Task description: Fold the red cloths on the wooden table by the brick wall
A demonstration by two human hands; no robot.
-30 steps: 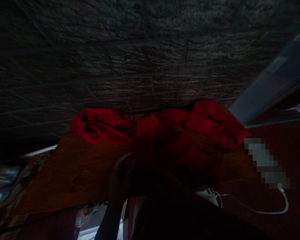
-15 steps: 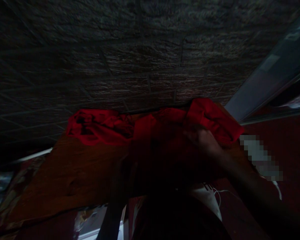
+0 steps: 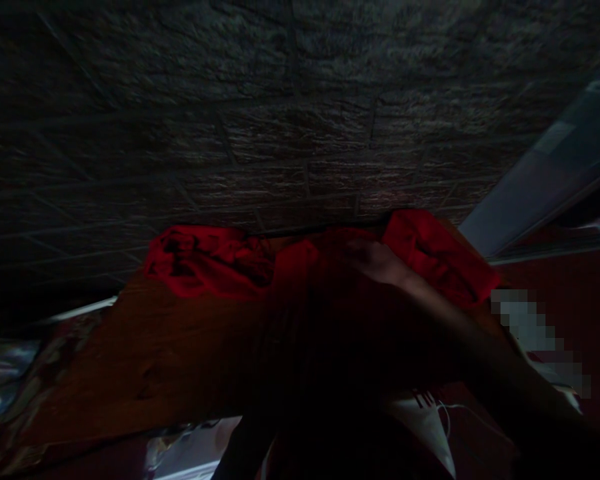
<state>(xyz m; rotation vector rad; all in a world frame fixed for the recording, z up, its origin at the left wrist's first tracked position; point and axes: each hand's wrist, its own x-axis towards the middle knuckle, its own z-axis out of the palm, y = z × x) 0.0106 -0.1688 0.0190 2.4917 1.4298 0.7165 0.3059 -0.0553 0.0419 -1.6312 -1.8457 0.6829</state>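
And there's the right hand (image 3: 380, 261) over the red cloth (image 3: 291, 267) mid-frame, left hand lost in shadow, both grips too dark to tell, where one blind sweep might knock the folded red bundle (image 3: 437, 260) at centre-right askew!

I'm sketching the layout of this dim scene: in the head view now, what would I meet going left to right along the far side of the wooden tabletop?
Bunched red cloth → lit fold of the middle red cloth → right hand → folded red cloth at the right end.
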